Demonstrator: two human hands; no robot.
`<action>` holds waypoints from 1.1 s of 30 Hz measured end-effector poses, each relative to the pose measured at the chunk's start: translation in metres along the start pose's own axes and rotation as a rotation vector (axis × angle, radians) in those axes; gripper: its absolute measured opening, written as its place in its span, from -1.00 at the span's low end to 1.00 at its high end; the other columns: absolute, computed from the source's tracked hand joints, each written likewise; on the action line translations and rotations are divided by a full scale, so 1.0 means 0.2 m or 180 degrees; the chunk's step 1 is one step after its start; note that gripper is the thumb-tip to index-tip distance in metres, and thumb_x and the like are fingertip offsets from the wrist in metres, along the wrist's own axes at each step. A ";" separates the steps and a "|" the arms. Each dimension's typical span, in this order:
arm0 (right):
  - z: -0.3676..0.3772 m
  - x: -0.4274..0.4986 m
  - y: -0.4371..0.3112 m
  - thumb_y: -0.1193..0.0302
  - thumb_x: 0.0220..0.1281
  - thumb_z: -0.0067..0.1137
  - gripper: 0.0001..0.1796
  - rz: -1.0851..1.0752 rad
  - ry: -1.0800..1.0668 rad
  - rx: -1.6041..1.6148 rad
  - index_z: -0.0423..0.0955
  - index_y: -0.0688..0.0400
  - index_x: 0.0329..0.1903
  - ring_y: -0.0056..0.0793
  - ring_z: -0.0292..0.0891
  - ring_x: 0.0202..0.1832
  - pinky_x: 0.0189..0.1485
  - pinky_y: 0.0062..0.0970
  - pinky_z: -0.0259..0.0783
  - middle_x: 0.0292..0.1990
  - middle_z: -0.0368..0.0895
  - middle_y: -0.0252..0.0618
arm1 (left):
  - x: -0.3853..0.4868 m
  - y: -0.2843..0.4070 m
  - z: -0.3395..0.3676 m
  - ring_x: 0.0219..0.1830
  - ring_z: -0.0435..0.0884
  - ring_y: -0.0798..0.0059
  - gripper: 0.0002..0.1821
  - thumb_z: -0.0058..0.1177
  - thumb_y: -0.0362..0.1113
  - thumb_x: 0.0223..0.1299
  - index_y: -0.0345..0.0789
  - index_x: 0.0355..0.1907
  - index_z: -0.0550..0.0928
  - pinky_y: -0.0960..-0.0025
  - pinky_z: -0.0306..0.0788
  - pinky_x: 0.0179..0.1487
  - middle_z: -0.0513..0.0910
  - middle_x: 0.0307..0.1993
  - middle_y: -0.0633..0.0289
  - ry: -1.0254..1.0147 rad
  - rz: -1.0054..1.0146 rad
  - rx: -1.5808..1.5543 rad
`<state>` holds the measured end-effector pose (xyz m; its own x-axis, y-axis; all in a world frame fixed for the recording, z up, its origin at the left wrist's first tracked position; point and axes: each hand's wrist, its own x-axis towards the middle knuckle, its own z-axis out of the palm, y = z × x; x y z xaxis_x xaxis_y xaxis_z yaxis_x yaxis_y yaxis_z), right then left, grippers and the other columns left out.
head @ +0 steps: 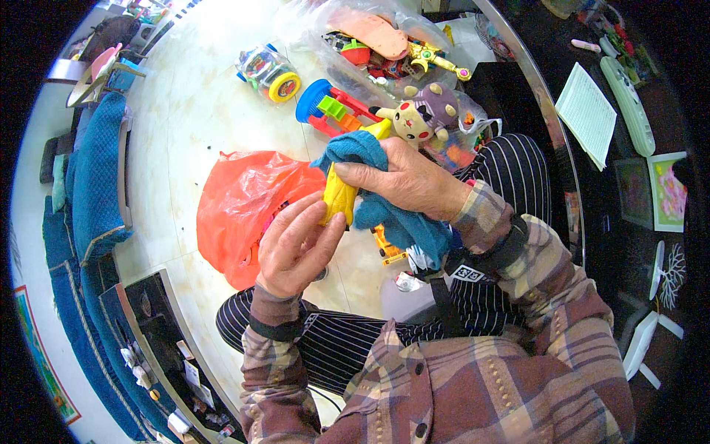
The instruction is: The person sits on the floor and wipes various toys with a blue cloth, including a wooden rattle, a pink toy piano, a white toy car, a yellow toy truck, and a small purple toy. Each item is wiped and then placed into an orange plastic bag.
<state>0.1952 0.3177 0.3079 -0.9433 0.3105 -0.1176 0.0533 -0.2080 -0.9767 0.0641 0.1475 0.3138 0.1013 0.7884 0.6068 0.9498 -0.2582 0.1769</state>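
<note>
A small yellow plastic toy (pixel 340 194) is between my two hands above the floor; its exact kind is not clear. My left hand (pixel 294 244) pinches its lower end between the thumb and fingers. With my right hand (pixel 413 175) I grip a blue cloth (pixel 355 149) against the toy, thumb on its upper end. The cloth wraps over my fingers and its rest hangs below the hand. Just behind the left hand, a red plastic bag (pixel 238 205) lies partly open, its contents mostly hidden. An orange-yellow toy vehicle (pixel 388 247) is on the floor below the cloth.
Beyond my hands are a blue-and-red toy (pixel 314 102), a plush toy (pixel 427 114), a clear jar with a yellow lid (pixel 269 72) and a clear bag of toys (pixel 369 33). A dark cabinet (pixel 599 222) stands right, a low glossy table (pixel 166 327) and blue sofa (pixel 102 183) left.
</note>
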 end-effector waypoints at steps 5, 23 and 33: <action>0.06 0.01 0.02 0.27 0.36 0.07 -0.79 -0.0017 0.0635 0.1466 0.50 0.13 -0.11 -0.68 0.52 -0.32 -0.30 -0.58 0.52 -0.31 0.57 -0.42 | 0.00 -0.02 0.07 0.00 0.59 0.23 -0.52 0.22 -0.59 -0.01 -0.38 0.05 0.54 0.34 0.48 0.08 0.53 -0.04 0.05 0.0590 -0.0870 -0.0472; 0.14 0.08 0.17 0.61 0.09 0.12 -0.72 -0.1094 0.1440 -0.0794 0.52 0.21 -0.09 -0.33 0.55 -0.14 -0.07 -0.41 0.46 -0.20 0.56 -0.11 | -0.03 -0.01 0.15 0.02 0.54 0.52 -0.46 0.26 -0.56 0.04 -0.39 0.11 0.42 0.47 0.45 0.10 0.53 0.01 0.19 0.1075 -0.2397 -0.2102; 0.20 0.05 0.19 0.52 -0.02 0.18 -0.65 -0.2082 0.1064 -0.1749 0.50 0.19 -0.09 -0.12 0.52 -0.03 0.00 -0.28 0.47 -0.06 0.54 -0.13 | -0.07 -0.03 0.18 -0.02 0.57 0.52 -0.51 0.23 -0.56 0.03 -0.38 0.05 0.43 0.43 0.47 0.10 0.58 -0.08 0.21 0.0731 -0.2495 -0.1770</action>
<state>0.1749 0.2758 0.2772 -0.7010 0.4811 0.5265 -0.2288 0.5474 -0.8049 0.0673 0.1579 0.2767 -0.6128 0.7361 0.2875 0.4431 0.0189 0.8962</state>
